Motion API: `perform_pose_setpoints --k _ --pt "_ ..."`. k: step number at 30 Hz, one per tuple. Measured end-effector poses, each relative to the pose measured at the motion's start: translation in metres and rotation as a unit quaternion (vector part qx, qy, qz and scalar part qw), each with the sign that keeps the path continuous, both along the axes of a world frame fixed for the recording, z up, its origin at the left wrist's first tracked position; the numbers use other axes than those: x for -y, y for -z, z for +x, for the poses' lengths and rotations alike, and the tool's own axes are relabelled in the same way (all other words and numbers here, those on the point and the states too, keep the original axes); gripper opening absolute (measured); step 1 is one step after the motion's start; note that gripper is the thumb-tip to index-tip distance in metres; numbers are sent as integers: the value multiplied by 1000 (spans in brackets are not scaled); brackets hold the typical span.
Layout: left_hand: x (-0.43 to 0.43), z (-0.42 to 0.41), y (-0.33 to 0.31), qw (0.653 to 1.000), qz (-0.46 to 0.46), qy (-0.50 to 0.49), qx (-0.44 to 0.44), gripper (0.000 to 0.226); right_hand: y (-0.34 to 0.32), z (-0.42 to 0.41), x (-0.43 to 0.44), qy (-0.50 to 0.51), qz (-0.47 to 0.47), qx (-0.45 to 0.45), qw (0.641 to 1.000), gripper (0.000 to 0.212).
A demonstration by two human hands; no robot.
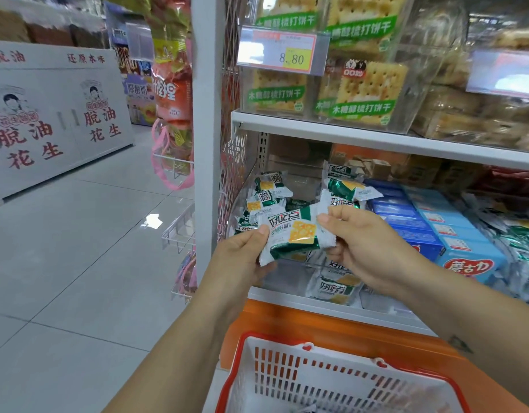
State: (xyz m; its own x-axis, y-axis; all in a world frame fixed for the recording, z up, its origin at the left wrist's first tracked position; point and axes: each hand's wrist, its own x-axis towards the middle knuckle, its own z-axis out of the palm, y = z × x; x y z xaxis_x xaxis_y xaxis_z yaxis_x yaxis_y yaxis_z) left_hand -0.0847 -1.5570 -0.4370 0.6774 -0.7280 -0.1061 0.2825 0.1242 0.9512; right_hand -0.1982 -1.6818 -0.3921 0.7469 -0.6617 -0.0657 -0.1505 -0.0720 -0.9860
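Cracker packet (296, 234), green and white, is being held level in front of the lower shelf with its printed face turned up toward the camera. In my judgement this hold suits reading the label. The left hand (242, 254) is pinching the left end, thumb on top, and the right hand (364, 242) is gripping the right end, fingers curled. Both hands are clamped on the one packet, set apart by its length. Like packets (270, 201) are lying heaped in the clear bin (284, 278) just behind — the probable source. A red-rimmed basket (275, 338) is sitting directly below the arms — well placed to receive a drop. Blue boxes (436, 222) are lying to the right.
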Motion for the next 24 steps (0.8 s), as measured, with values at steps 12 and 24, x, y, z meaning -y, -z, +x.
perform_pose_setpoints --k 12,24 --pt "-8 6 -3 985 -4 10 -174 32 -4 2 -8 23 265 37 963 9" --pt "-13 4 -12 999 -32 9 35 21 -11 -13 -2 -59 -100 12 993 24"
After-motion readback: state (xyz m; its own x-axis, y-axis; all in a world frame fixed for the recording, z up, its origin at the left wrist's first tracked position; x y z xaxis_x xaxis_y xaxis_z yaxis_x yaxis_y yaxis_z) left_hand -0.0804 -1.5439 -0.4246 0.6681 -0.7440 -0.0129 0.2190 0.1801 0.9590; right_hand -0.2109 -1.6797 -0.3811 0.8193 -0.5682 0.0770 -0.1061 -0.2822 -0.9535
